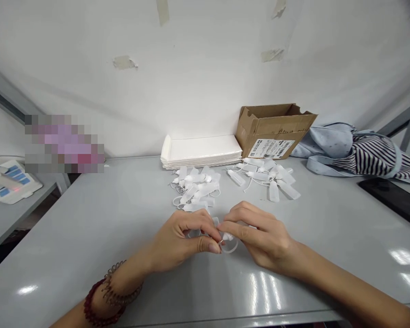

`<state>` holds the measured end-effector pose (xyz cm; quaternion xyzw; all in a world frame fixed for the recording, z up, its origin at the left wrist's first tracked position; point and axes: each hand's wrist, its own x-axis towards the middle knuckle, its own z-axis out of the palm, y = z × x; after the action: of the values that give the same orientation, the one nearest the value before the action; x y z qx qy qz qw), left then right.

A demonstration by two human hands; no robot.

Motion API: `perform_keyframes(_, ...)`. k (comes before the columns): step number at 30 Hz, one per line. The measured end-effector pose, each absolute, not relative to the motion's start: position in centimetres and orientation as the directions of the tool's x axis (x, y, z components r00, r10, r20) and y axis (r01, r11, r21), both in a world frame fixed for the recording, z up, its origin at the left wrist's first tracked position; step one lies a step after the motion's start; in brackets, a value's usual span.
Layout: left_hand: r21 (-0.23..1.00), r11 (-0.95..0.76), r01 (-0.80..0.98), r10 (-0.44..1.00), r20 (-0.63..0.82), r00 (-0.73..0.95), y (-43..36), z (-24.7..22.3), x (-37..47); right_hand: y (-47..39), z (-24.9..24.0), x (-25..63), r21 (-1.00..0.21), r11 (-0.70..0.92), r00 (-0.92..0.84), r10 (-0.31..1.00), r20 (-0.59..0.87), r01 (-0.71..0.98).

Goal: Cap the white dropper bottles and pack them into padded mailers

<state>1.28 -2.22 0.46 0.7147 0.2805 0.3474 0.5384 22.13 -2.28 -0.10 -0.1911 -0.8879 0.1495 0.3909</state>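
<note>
Our left hand [187,237] and right hand [266,234] pinch a bottle [228,237]; loose bottles [196,187] lie at twelve o'clock, an open carton [276,132] at one, its inside hidden

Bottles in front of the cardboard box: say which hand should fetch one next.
Probably the right hand: those bottles lie just beyond it, while the left hand is farther off. Both hands are busy with a bottle, so it would need freeing first.
</note>
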Motion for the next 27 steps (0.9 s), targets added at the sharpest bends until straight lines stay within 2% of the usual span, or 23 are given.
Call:
perform_keyframes(9,0.998,-0.066,0.008,0.780,0.046,0.624,-2.0,0.0,1.1,-2.5,-0.8,22.0,-0.416,0.883,-0.597,0.459,0.658,0.220)
perform_keyframes(15,0.989,-0.145,0.039,0.808,0.096,0.582,-2.1,-0.1,1.2,-2.1,-1.2,21.9,-0.381,0.885,-0.591,0.463,0.661,0.267)
perform_keyframes(18,0.956,-0.260,0.138,0.833,0.149,0.534,-2.3,-0.2,1.4,-1.5,-1.5,21.9,-0.355,0.885,-0.605,0.465,0.647,0.301)
perform_keyframes(20,0.893,-0.377,0.245,0.842,0.220,0.493,-2.4,-0.2,1.6,-1.0,-1.7,22.0,-0.332,0.887,-0.625,0.462,0.629,0.322)
perform_keyframes(22,0.778,-0.519,0.355,0.826,0.350,0.442,-2.5,-0.3,1.7,-0.5,-1.9,22.3,-0.322,0.871,-0.647,0.491,0.583,0.371)
perform_keyframes(24,0.643,-0.618,0.453,0.786,0.483,0.386,-2.3,-0.5,1.7,0.2,-2.0,22.9,-0.295,0.821,-0.646,0.568,0.510,0.490)
perform_keyframes(27,0.502,-0.656,0.564,0.723,0.632,0.278,-1.7,-0.8,1.3,1.7,-2.5,24.0,-0.147,0.674,-0.563,0.700,0.439,0.724)
